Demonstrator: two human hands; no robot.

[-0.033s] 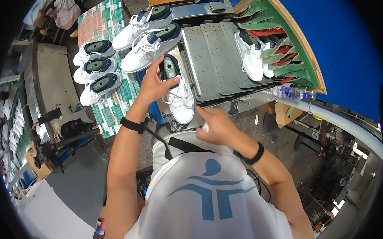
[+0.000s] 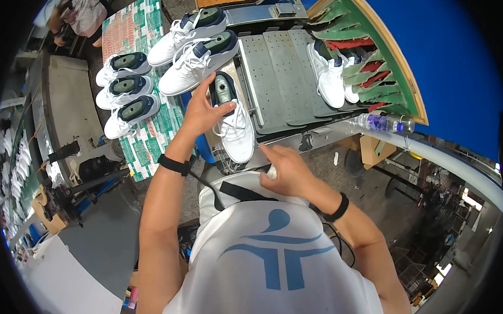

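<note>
White was the shoe (image 2: 239, 139) our left grip (image 2: 201, 110) clasped; lower right of that grip, we couldn't tell whether our right grip (image 2: 289, 170) held anything.

At ten o'clock, a patterned table (image 2: 147, 152) bears three white shoes (image 2: 115, 100). At one o'clock, a grey conveyor (image 2: 279, 78) carries two shoes (image 2: 331, 88) near its three-o'clock end.
</note>
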